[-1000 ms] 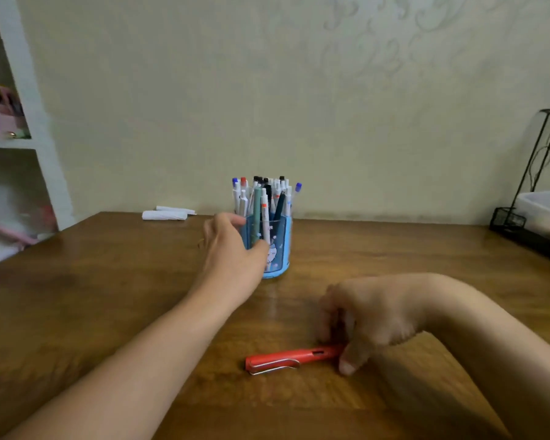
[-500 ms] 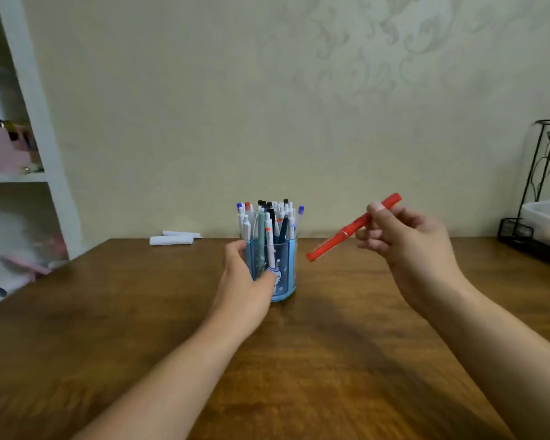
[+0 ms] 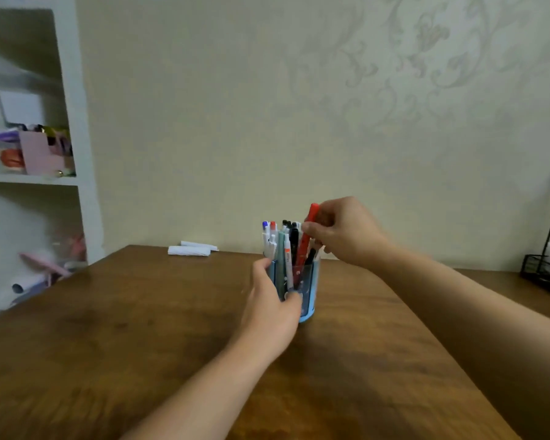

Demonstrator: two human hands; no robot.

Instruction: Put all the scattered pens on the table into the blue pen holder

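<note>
Pale patterned wallpaper backs a brown wooden table (image 3: 140,344) in the single head view. On the far middle of the table stands the blue pen holder (image 3: 308,293), upright and packed with pens (image 3: 281,246) whose blue, red, black and white caps rise above its rim.

Left hand (image 3: 272,308): wrapped round the near left side of the holder, thumb on the left wall, fingers (image 3: 291,296) curled across the front.

Right hand (image 3: 343,231): above and just right of the holder, fingers pinching a red pen (image 3: 307,238) near its upper part. The red pen stands almost upright, tilted slightly right at the top, with its lower end down among the other pens inside the holder.

Two white tubes (image 3: 191,249) lie at the far edge of the table, left of the holder and well apart from it. A white shelf unit (image 3: 77,154) with assorted items stands at far left. A black wire rack (image 3: 543,268) sits at the far right edge.
</note>
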